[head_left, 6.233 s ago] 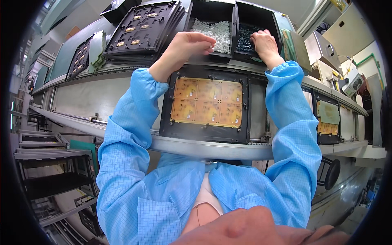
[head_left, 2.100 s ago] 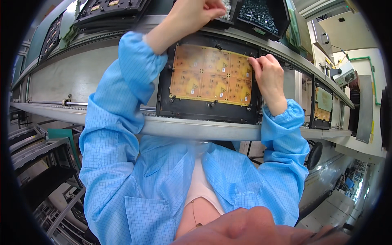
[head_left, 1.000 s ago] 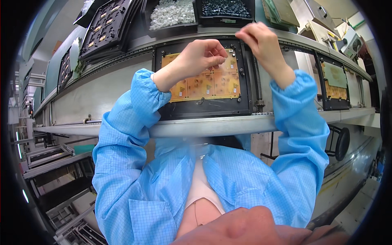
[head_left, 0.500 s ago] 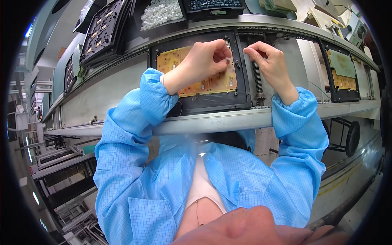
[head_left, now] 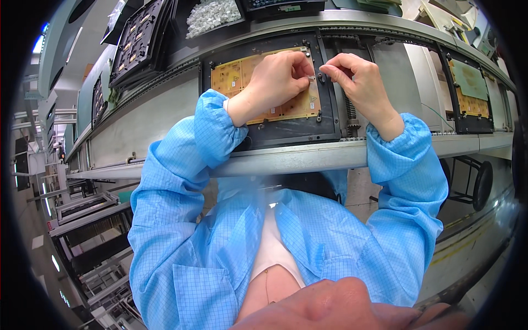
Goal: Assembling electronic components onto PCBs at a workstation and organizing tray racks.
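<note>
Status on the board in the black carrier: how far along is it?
Done: yellow circuit board sits seated in the black carrier on the conveyor rail. In hand: left hand and right hand pinch a small part at the board's right edge. Left: the part isn't visibly seated yet.

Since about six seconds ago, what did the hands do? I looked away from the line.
Both hands left the bins at the back and came down to the board. The left hand now rests on the yellow board, and the right hand meets it at the board's right edge, pinching a small part between them. The board stays in its black carrier on the conveyor; the parts bins remain behind.
</note>
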